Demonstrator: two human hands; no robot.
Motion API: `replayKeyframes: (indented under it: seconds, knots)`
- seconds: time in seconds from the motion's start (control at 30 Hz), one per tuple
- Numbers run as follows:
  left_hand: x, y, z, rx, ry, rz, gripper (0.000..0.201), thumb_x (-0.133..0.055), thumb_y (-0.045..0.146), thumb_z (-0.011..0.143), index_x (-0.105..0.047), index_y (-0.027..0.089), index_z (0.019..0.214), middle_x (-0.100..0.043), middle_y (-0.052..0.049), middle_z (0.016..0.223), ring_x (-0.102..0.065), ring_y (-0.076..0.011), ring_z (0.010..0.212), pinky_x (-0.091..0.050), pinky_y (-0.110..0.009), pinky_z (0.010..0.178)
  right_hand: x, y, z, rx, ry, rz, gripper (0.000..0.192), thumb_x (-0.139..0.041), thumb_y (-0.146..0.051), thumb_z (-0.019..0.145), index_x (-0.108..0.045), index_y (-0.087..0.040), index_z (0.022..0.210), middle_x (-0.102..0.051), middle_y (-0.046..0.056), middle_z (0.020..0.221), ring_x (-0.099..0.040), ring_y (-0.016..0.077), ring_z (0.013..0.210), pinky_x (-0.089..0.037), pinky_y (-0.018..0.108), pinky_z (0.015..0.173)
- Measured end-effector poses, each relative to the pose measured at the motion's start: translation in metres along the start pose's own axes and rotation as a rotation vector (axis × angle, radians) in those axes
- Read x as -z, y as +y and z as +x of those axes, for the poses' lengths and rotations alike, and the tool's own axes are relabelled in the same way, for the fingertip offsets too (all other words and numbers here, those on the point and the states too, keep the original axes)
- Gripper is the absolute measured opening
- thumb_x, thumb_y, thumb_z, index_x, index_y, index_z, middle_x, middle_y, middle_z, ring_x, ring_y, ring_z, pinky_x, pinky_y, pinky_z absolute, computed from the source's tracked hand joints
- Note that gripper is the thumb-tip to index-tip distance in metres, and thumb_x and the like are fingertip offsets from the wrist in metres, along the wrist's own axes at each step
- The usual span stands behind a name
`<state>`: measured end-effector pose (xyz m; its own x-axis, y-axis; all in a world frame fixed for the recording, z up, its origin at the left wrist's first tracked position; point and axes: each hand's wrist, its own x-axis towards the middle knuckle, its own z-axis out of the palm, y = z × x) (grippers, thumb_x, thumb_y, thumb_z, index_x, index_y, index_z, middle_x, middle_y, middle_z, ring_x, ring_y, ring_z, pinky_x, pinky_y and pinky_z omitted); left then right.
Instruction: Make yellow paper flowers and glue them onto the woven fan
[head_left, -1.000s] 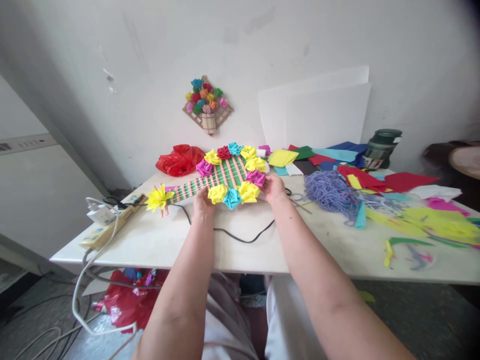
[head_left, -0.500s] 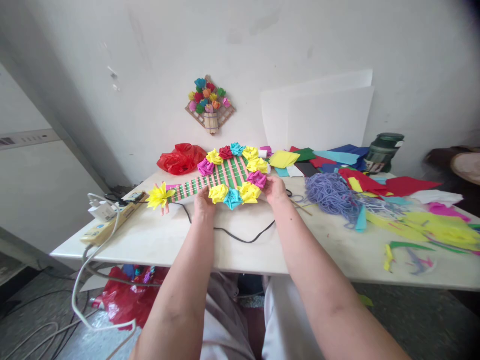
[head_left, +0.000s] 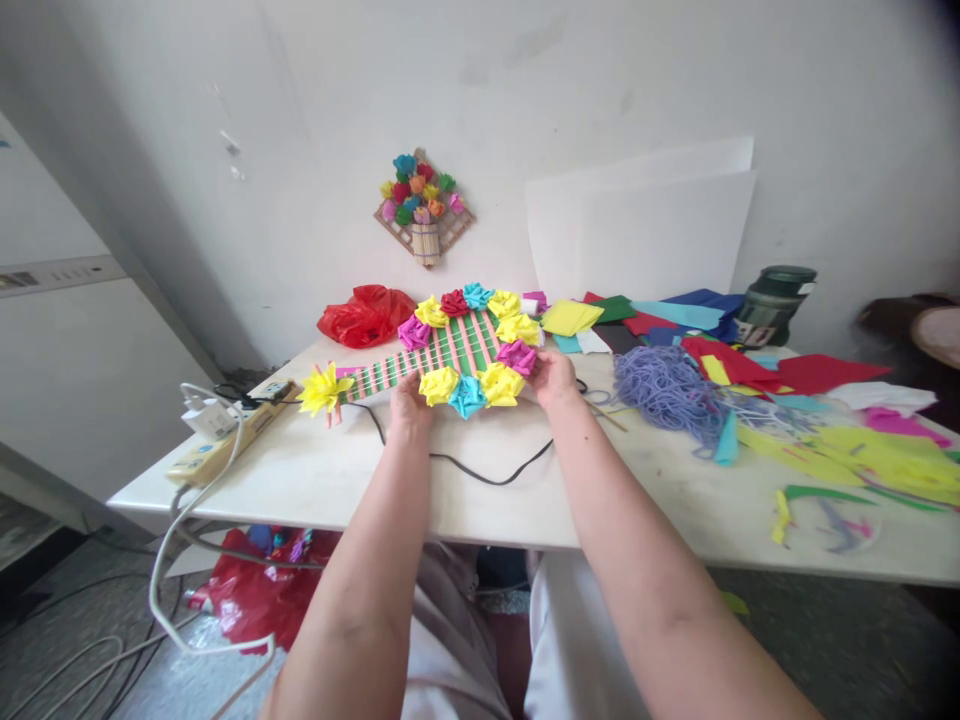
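Note:
A handmade guitar-shaped craft (head_left: 450, 350), green with pink strips and pale strings, is held tilted above the table. Yellow, red, blue and magenta paper flowers ring its body, and a yellow flower (head_left: 324, 388) sits at the neck's end. My left hand (head_left: 411, 406) grips the lower edge where the neck meets the body. At the right end of the body, my right hand (head_left: 553, 378) closes on the rim beside a magenta flower (head_left: 517, 357). Fingers of both hands are partly hidden behind the craft. A black cord (head_left: 487, 481) lies on the table below it.
A power strip (head_left: 217, 440) with plugs lies at the table's left. Red plastic (head_left: 365, 315) sits behind the craft. To the right are purple yarn (head_left: 664, 395), coloured paper sheets (head_left: 572, 317) and a dark bottle (head_left: 776, 305). A flower-basket ornament (head_left: 426, 210) hangs on the wall.
Both hands keep holding the guitar-shaped craft in nearly the same pose. The whole view has shifted slightly, so the surroundings appear a little further right.

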<state>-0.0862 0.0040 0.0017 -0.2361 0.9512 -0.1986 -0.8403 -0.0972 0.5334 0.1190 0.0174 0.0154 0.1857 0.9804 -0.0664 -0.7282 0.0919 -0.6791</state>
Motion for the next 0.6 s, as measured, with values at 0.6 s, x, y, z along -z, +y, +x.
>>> replayKeyframes:
  seconds: [0.6]
  knots:
    - [-0.0013,0.0009,-0.0016,-0.005,0.003,0.002,0.015,-0.047,0.009,0.075,-0.052,0.016,0.063,-0.057,-0.001,0.055,-0.055,-0.0138,0.046,-0.046,-0.025,0.053,0.0034,-0.0046,-0.0011,-0.027,-0.13,-0.013,0.019,-0.047,-0.011,0.062,-0.06,-0.018,0.073,-0.063,0.0,0.063,-0.056,0.0114,0.055,-0.048,0.021,0.048]
